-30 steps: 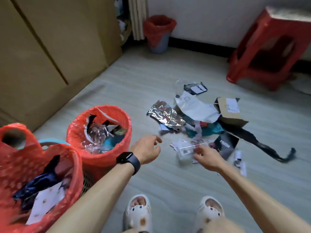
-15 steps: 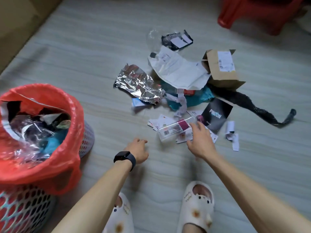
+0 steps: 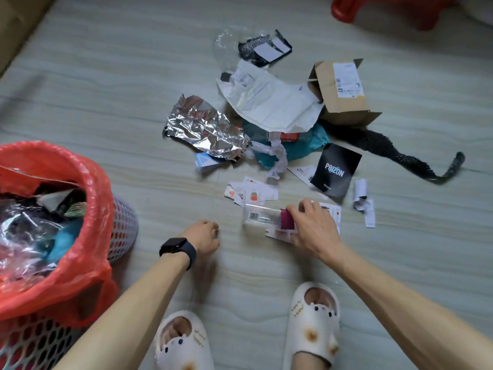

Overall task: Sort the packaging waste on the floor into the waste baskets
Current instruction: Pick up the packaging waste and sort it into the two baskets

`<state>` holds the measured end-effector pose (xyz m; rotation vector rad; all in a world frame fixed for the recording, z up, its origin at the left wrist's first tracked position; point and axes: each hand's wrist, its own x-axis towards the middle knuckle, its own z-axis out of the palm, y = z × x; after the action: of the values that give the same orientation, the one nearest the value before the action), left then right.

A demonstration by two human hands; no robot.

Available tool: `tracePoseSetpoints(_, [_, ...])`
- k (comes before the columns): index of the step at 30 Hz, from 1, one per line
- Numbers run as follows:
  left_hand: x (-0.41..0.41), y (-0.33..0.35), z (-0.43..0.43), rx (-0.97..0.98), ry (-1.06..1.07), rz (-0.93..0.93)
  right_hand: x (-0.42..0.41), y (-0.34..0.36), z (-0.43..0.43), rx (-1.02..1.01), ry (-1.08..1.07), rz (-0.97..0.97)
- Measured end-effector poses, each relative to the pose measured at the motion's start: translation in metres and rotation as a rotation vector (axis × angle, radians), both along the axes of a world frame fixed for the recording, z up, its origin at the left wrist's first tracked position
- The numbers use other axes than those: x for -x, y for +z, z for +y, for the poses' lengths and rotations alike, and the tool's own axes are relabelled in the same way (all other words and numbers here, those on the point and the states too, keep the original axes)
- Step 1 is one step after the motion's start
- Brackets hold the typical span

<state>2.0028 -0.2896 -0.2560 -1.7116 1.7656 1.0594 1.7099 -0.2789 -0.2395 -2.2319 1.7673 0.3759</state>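
Observation:
A clear plastic box (image 3: 260,217) with a magenta insert lies on the floor, and my right hand (image 3: 312,227) grips its right end. My left hand (image 3: 204,236), with a dark watch on the wrist, hangs loosely curled just left of it, holding nothing. Beyond lies the waste pile: crumpled silver foil (image 3: 205,126), a white mailer bag (image 3: 272,100), a brown cardboard box (image 3: 341,92), a black card (image 3: 336,169), teal plastic (image 3: 304,145), a black mesh strip (image 3: 394,150) and paper slips (image 3: 253,193). A mesh waste basket with a red liner (image 3: 88,236) stands at the left, holding plastic.
A red plastic stool (image 3: 400,9) stands at the top right. My two feet in white slippers (image 3: 312,324) are at the bottom. A brown cabinet edge (image 3: 10,28) runs along the top left. More torn paper bits (image 3: 364,206) lie right of my hand.
The view has tilted down and closer; the second basket and far bin are out of view. My right hand has closed on the clear box. My left hand has stayed close by.

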Motion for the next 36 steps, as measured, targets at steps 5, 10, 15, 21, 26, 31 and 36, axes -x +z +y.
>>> tracePoseSetpoints(5, [0.010, 0.007, -0.030, 0.145, -0.014, -0.006, 0.013, 0.001, 0.048, -0.119, 0.096, -0.085])
tracePoseSetpoints(10, [0.049, 0.001, -0.055, 0.280, -0.176, 0.019, 0.005, -0.016, 0.072, -0.217, 0.250, -0.110])
tracePoseSetpoints(15, [0.076, -0.026, -0.066, 0.355, -0.355, -0.033, -0.007, -0.019, 0.061, -0.271, -0.010, -0.321])
tracePoseSetpoints(21, [0.071, -0.038, -0.053, 0.458, -0.360, -0.016, -0.004, -0.030, 0.021, -0.174, -0.310, -0.106])
tracePoseSetpoints(26, [0.071, -0.029, -0.028, 0.492, -0.319, -0.038, -0.012, -0.029, 0.015, -0.247, -0.348, -0.115])
tracePoseSetpoints(31, [0.073, -0.026, -0.029, 0.435, -0.293, -0.067, -0.011, -0.029, 0.015, -0.306, -0.377, -0.084])
tracePoseSetpoints(36, [0.071, -0.024, -0.034, 0.425, -0.229, -0.051, -0.001, -0.036, 0.027, -0.298, -0.404, -0.225])
